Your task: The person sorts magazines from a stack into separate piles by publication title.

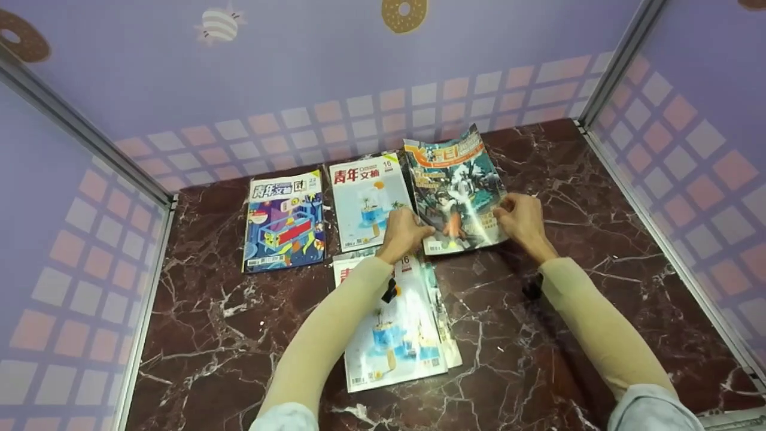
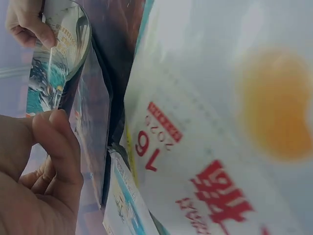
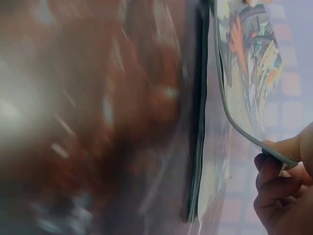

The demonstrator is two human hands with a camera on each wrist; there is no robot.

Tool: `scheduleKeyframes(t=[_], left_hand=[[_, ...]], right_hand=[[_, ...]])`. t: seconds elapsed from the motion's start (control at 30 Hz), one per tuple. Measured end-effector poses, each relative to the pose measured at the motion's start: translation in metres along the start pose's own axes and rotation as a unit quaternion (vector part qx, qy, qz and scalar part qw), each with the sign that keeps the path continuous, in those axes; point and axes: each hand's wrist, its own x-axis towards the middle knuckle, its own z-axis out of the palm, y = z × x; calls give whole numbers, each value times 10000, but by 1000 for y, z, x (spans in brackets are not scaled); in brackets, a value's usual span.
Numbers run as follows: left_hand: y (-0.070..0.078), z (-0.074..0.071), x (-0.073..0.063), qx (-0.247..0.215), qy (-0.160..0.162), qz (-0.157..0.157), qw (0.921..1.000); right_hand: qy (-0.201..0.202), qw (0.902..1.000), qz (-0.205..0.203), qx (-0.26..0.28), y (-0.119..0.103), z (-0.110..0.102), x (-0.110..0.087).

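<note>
A dark magazine [image 1: 461,191] with an orange title and comic-style figures is held by both hands at the back right. My left hand [image 1: 401,234] pinches its lower left edge. At its lower right edge, the right hand [image 1: 525,222] grips it between thumb and curled fingers. The right wrist view shows this magazine [image 3: 249,73] bowed and raised above another magazine [image 3: 198,127] lying flat. Beneath the left forearm lies a white magazine [image 1: 395,335] with a blue popsicle picture, overlapping another whose edge [image 1: 446,323] shows at its right.
Left of the held magazine, a matching white magazine [image 1: 365,209] lies flat. Farther left is a blue and purple magazine [image 1: 284,224]. The dark red marbled table [image 1: 221,335] meets a purple wall panel [image 1: 311,60] behind, with side panels left and right.
</note>
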Motion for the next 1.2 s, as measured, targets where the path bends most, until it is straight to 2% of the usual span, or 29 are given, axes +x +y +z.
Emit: scheduleKeyframes(t=[0.03, 0.07, 0.1, 0.23, 0.33, 0.37, 0.57, 0.6, 0.7, 0.83, 0.9, 0.97, 1.0, 1.03, 1.13, 1.2], left_hand=[[2, 2, 6, -19, -41, -108, 9999], [11, -2, 7, -72, -169, -316, 9993], [12, 0, 12, -114, -194, -407, 9989], [13, 8, 31, -135, -216, -654, 9975], [13, 12, 39, -242, -150, -849, 9960], [6, 19, 47, -235, -100, -901, 9956], [5, 28, 53, 7, -7, -1212, 9926], [11, 25, 47, 10, -21, -1221, 9925], [8, 32, 51, 48, 154, -1031, 9945], [-5, 43, 62, 148, 444, -549, 9974], [-13, 49, 69, 289, 552, -371, 9974], [-20, 54, 75, 389, 631, -253, 9969], [-18, 51, 72, 407, 623, -252, 9969], [-23, 55, 74, 472, 739, -133, 9961], [-10, 42, 55, 462, 653, -50, 9968], [-10, 41, 47, 457, 700, 219, 9963]], right_hand=[[-16, 10000, -3, -24, 2, 0, 5], [-46, 10000, 4, -49, 5, 0, 10], [-79, 9999, 29, -86, 7, 1, 15], [-226, 9994, 92, -234, 15, 3, 31], [-352, 9987, 160, -322, 19, 5, 41], [-413, 9983, 200, -353, 20, 6, 43], [-760, 9946, 523, -484, 34, 15, 49], [-757, 9942, 572, -510, 41, 18, 50], [-760, 9931, 719, -536, 59, 22, 52], [-746, 9918, 853, -590, 79, 32, 56], [-716, 9903, 982, -673, 85, 37, 59], [-675, 9891, 1083, -735, 74, 33, 53], [-697, 9881, 1133, -777, 68, 29, 50], [-679, 9876, 1147, -829, 64, 28, 48], [-689, 9872, 1081, -947, 43, 15, 35], [-609, 9875, 981, -1073, 42, 15, 32]])
